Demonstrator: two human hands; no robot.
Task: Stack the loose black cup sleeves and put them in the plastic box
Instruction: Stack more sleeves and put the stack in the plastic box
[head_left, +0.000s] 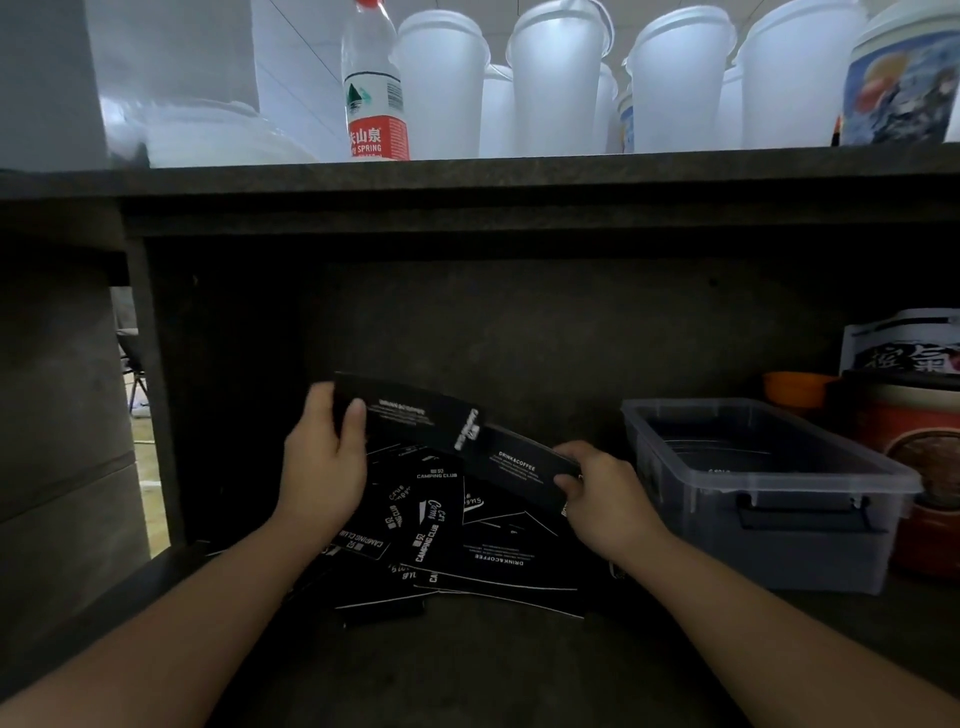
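Black cup sleeves (457, 431) span both hands — left hand (324, 467) and right hand (602, 493) each pinch an end, likely to square them. Loose sleeves (467, 545) lie beneath; plastic box (769, 499) waits just right — within reach.

There is a single view, from a wide-angle camera worn on the person's head. It looks forward and slightly down into a dark recessed shelf compartment (519, 322), close enough that both bare forearms run in from the bottom corners toward the middle of the frame. The left hand (322, 467) and right hand (602, 499) sit just below centre, near the lens. The upper dark shelf board (467, 176) crosses the frame as a level band about a quarter of the way down, and the camera sees a row of white plastic cups (561, 83) above it from below. Straight edges bow toward the frame borders. No second view shares the scene.
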